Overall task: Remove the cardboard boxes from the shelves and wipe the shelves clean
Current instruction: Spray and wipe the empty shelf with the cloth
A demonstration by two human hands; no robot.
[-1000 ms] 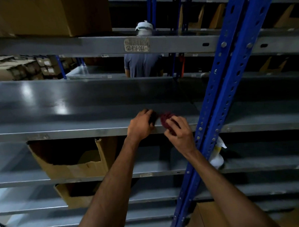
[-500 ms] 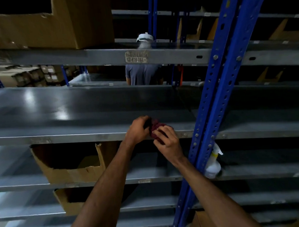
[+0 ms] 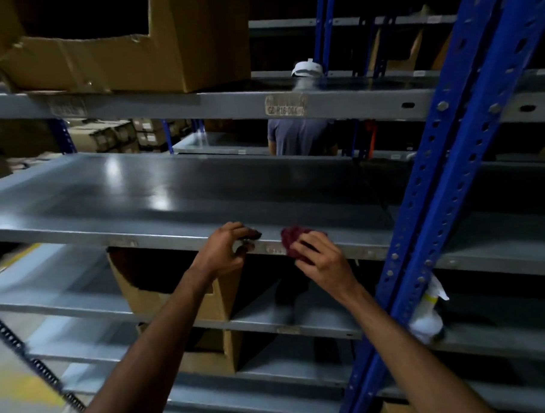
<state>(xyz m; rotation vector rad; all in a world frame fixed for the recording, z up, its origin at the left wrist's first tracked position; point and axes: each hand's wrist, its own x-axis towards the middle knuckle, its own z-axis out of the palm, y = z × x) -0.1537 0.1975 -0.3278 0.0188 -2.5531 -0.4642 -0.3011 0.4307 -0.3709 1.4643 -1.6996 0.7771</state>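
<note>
Grey metal makes up the shelf point(image 3: 177, 195) in front of the person, its top bare and shiny with 2 light reflections. The right hand point(image 3: 322, 260) is at the shelf's front edge, fingers bunched around a dark red cloth point(image 3: 293, 239) that sits against the lip. The left hand point(image 3: 225, 252) is just beside it, apart from the cloth, with its fingers curled at the same edge; something small and dark shows at the fingertips, but it is too blurred to tell whether they pinch it. 1 open cardboard box point(image 3: 127, 47) stands on the shelf above, at the left. Another torn box point(image 3: 181, 291) sits on the shelf below, under the left forearm, and a third box point(image 3: 212, 355) is on the level under that. A blue upright post point(image 3: 444, 173) runs down the right side, with a white spray bottle point(image 3: 427, 321) standing just behind it on a lower shelf. Beyond the rack, another person point(image 3: 299, 136) in a grey shirt stands facing away.
</note>
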